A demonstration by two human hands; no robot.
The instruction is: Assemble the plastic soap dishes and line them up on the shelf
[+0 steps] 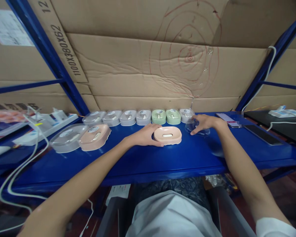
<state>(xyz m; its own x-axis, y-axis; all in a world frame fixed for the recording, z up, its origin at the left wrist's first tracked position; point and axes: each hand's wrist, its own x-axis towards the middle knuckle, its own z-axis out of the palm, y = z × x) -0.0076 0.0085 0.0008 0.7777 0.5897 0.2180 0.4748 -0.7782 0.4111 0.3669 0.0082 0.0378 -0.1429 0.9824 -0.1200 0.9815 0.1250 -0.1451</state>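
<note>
Around the left end of a pink oval soap dish (174,131) my left hand (146,135) is closed, thumb in front and fingers behind. The dish sits uncovered on the blue table (138,164), a pale slot in its middle. To its right, my right hand (205,122) grips a clear plastic lid (204,132) between thumb and fingers, low over or on the table; I cannot tell which. Behind the hands stands a row of lidded dishes, among them a green one (159,116) and a grey one (143,117).
At the left are a lidded pink dish (95,137) and a larger grey one (68,138). Two phones, one dark (263,134), lie at the right. White cables (37,154) hang over the left edge. Cardboard (128,65) and blue posts (46,52) close off the back.
</note>
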